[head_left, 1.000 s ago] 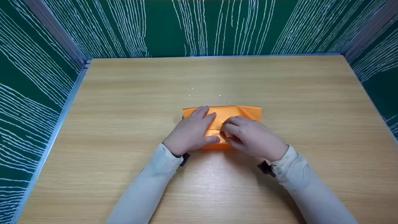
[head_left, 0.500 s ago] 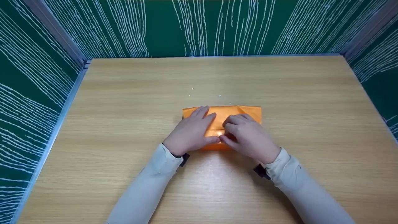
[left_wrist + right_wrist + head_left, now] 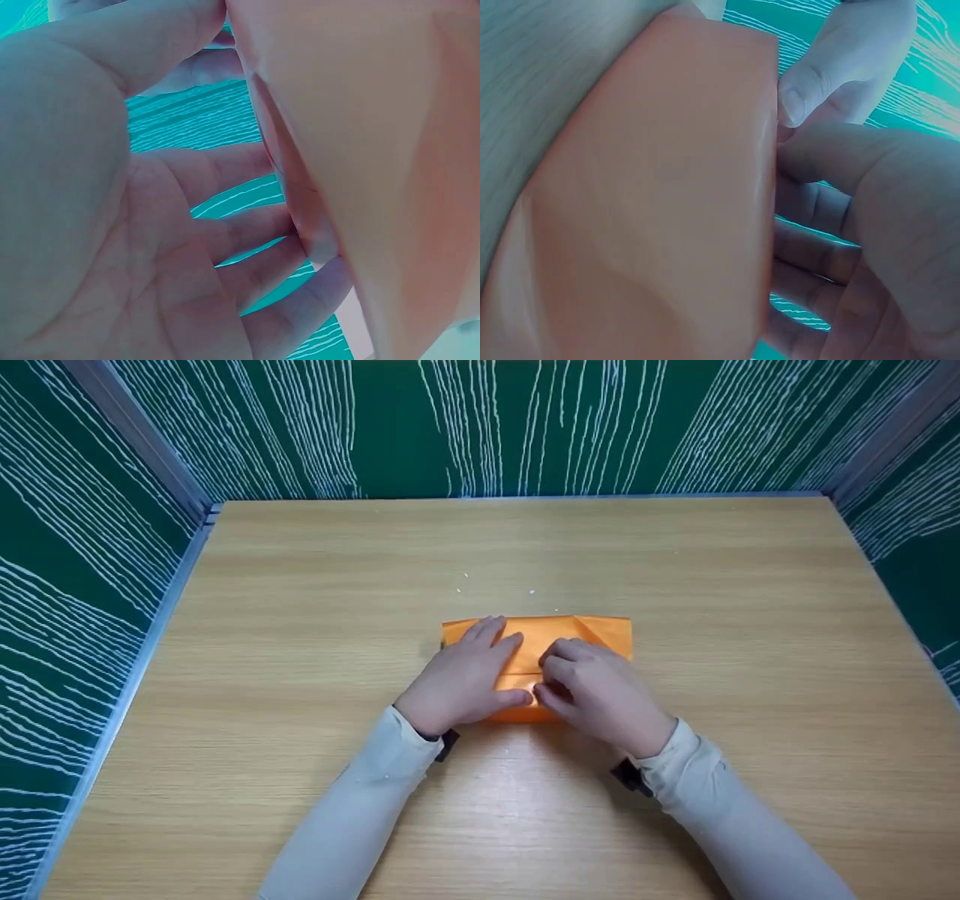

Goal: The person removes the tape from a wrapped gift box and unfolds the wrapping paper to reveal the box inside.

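Note:
A folded sheet of shiny orange paper (image 3: 536, 630) lies on the table, a crease running across its middle and a slanted fold at its far right. On its left part rests my left hand (image 3: 465, 679), fingers spread and thumb stretched along the near side. My right hand (image 3: 604, 690) has its fingers curled at the crease, thumb and index finger on the paper close to the left thumb. In the right wrist view, both thumb tips meet at the edge of the orange paper (image 3: 652, 172). The right palm hides the paper's near right part.
The wooden table (image 3: 315, 585) extends around the paper on all sides. Several tiny white specks (image 3: 532, 592) lie beyond the paper's far edge. Green panels with white streaky lines (image 3: 397, 427) stand along the back and both sides.
My right hand has shifted slightly, its thumb now stretched leftward toward the left thumb and its wrist drawn a little inward. The left hand and the paper have stayed in place.

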Demonstrator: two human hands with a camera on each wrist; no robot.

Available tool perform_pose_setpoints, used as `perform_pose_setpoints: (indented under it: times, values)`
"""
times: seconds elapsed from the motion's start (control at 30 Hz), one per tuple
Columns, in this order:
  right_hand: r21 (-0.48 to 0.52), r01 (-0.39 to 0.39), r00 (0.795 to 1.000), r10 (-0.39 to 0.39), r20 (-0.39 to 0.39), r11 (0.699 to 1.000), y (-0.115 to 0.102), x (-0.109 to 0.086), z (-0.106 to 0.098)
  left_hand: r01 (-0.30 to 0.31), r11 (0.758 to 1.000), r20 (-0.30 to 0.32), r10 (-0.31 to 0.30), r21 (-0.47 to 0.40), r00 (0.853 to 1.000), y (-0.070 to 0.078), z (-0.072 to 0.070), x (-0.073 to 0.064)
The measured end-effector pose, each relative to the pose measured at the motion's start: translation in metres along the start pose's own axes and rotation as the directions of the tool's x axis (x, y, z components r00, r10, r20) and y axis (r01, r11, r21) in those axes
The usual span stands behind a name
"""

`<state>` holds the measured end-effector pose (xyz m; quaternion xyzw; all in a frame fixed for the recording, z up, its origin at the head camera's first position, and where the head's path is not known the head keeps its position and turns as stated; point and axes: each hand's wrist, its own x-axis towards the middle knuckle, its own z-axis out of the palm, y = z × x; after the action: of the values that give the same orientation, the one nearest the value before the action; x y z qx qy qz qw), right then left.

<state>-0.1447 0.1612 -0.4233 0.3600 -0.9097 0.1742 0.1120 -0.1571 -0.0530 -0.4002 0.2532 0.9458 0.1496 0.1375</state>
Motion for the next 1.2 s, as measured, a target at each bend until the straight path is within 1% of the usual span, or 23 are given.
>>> perform_pose_setpoints:
  times: [0.27,0.47,0.57,0.63,0.73,0.8,0.9,1.0,1.2]
  values:
    - [0.025,-0.065,0.997,0.065,0.036,0.998,-0.003,0.0,-0.002,0.01,1.0,0.008,-0.01,-0.003,1.0,0.001,-0.001,0.0]
    - [0.034,-0.075,0.996,0.073,0.045,0.997,-0.002,0.001,-0.002,0.015,1.0,0.018,-0.014,-0.026,1.0,0.0,0.0,0.0]
    - [0.043,-0.036,0.998,0.033,0.061,0.998,0.001,0.0,-0.005,0.016,0.999,0.021,-0.015,-0.035,1.0,0.0,-0.001,0.0]
    - [0.056,0.011,0.996,-0.016,0.086,0.998,0.004,0.0,-0.008,0.014,0.999,0.021,-0.013,-0.041,1.0,0.0,-0.001,0.0]
    - [0.081,0.079,0.988,-0.089,0.126,0.994,0.008,-0.002,-0.015,0.007,0.999,0.017,-0.006,-0.041,1.0,0.0,-0.002,-0.001]
    - [0.099,0.098,0.983,-0.112,0.146,0.99,0.011,-0.003,-0.018,0.004,0.999,0.017,-0.003,-0.042,1.0,0.0,-0.002,0.0]
    - [0.108,0.098,0.98,-0.115,0.16,0.989,0.012,-0.004,-0.021,0.004,0.999,0.019,-0.004,-0.04,1.0,0.0,-0.001,0.0]
    - [0.102,0.085,0.983,-0.1,0.152,0.991,0.01,-0.003,-0.02,0.009,0.999,0.018,-0.008,-0.036,1.0,0.0,-0.001,0.0]
    - [0.037,0.04,0.995,-0.043,0.085,0.999,0.002,-0.001,-0.009,0.014,1.0,0.013,-0.014,-0.026,1.0,0.001,0.0,-0.001]
